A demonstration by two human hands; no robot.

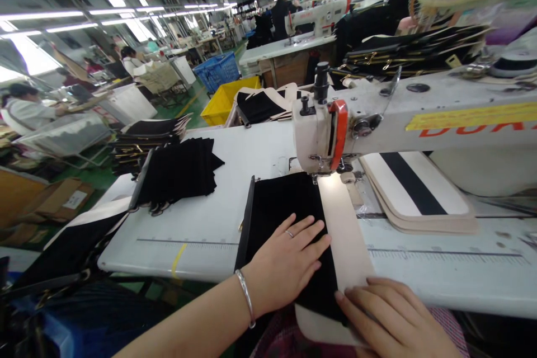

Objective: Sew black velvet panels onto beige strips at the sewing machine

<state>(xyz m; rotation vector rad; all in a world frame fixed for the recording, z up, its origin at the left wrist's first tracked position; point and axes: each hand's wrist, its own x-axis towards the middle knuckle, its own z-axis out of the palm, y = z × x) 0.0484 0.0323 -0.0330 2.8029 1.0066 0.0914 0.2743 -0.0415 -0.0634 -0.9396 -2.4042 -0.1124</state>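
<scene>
A black fabric piece (279, 201) lies on a cream panel (346, 229), with its upper end beneath the head of a sewing machine (312, 134). My left hand (289, 260) rests flat on the black fabric, fingers spread, a ring and a bracelet on it. Near the lower right edge of the cream panel is my right hand (386, 313), its fingers stretched out over the edge where black meets cream. The panel's lower end hangs over the table's front edge toward my lap.
Black pieces (178, 173) are stacked on the left of the white table (188, 257). Striped cream panels (419, 187) lie under the machine arm. Behind are a yellow bin (222, 103), a blue basket (217, 71) and several people at work.
</scene>
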